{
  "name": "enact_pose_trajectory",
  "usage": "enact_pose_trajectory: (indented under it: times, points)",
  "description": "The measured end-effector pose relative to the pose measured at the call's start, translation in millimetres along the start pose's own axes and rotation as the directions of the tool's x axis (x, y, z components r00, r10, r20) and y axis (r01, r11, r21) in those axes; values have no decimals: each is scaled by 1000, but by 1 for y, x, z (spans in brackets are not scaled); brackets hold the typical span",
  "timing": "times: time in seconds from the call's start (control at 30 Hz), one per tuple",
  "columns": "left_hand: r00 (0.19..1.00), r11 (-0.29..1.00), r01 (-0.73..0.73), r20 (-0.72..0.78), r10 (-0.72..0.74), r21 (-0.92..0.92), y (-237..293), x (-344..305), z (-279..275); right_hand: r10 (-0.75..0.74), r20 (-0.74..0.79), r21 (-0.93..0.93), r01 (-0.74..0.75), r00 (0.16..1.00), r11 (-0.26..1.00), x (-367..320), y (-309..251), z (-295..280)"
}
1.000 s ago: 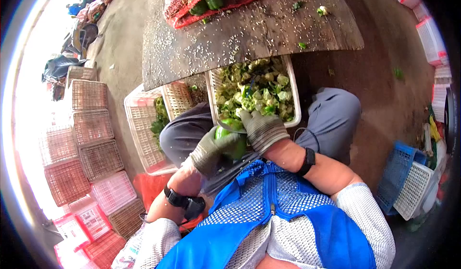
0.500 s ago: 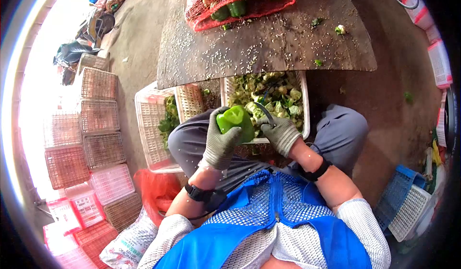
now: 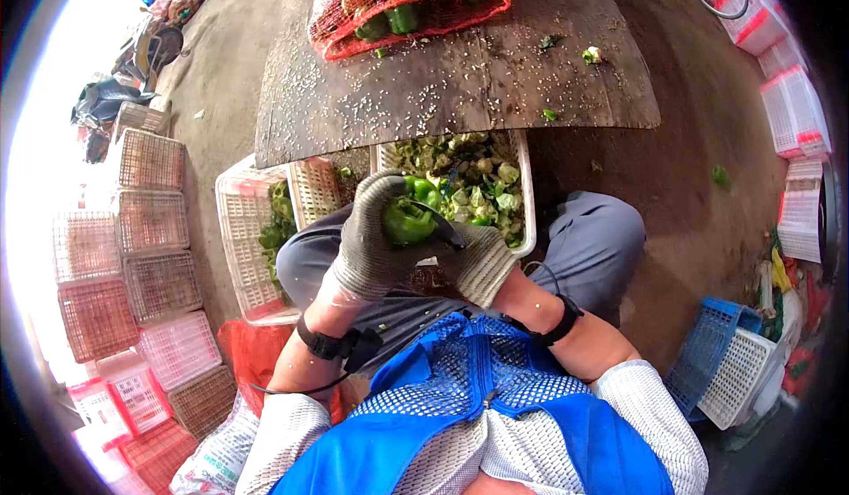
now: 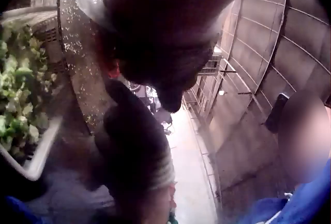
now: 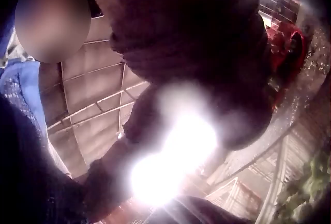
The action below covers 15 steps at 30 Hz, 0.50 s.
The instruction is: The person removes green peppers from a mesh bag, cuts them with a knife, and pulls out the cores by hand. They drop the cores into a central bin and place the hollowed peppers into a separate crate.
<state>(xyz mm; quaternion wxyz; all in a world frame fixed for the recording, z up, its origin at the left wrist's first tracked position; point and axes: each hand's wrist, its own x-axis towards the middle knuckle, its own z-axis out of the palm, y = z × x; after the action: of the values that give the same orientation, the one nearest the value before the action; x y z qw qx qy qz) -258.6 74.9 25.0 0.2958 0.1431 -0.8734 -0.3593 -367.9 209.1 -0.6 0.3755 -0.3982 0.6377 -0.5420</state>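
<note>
My gloved left hand [image 3: 370, 243] grips a green bell pepper [image 3: 409, 224] over the near edge of the crate, thumb side up. A knife [image 3: 447, 228] with a dark curved blade lies against the pepper, its handle in my gloved right hand [image 3: 479, 261]. Just beyond, more bright green pepper flesh [image 3: 423, 191] shows past the left fingers. Under the hands stands a white crate [image 3: 528, 196] filled with pale pepper cores and trimmings [image 3: 482, 201]. Both wrist views show the hands only as dark shapes, with the pepper and knife hidden.
Ahead is a wooden board [image 3: 398, 97] strewn with seeds, bearing a red mesh bag [image 3: 411, 4] of green peppers. Another white crate [image 3: 252, 270] with green pieces stands left. Stacked crates [image 3: 150, 221] line the left side; a blue crate [image 3: 707, 354] stands right.
The pepper, held upright and apart from the knife half a second ago, is now tilted, with the blade against it. Both hands have come together. The head view has shifted.
</note>
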Motion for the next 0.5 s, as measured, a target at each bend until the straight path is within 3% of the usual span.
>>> enact_pose_trajectory:
  times: [0.1,0.13,0.2,0.3,0.33,0.4,0.43,0.47,0.5]
  points:
    - [942,962,242,-208,-264,-127,19,0,8,-19,33,-254,27,999,967,11,-1,5]
    - [901,901,282,-232,-367,-328,24,5,11,-48,49,-317,61,998,946,17,-12,6]
    - [784,675,238,-272,-558,-698,35,16,16,-70,97,-425,105,993,899,27,-16,14]
    - [729,662,206,-338,-595,-721,16,18,19,-298,116,-555,310,948,772,37,-7,27]
    - [717,629,195,-328,-615,-752,5,16,19,-185,145,-574,234,972,784,36,-7,28]
    - [685,598,159,-349,-639,-785,8,27,16,-119,230,-619,239,966,748,36,19,40]
    - [649,584,132,-376,-661,-801,14,35,13,16,257,-622,153,966,768,35,33,51]
    - [640,624,138,-411,-649,-769,1,37,10,151,279,-635,65,948,770,35,44,62]
    - [630,663,137,-452,-632,-736,-12,40,4,134,255,-577,39,958,815,29,42,59]
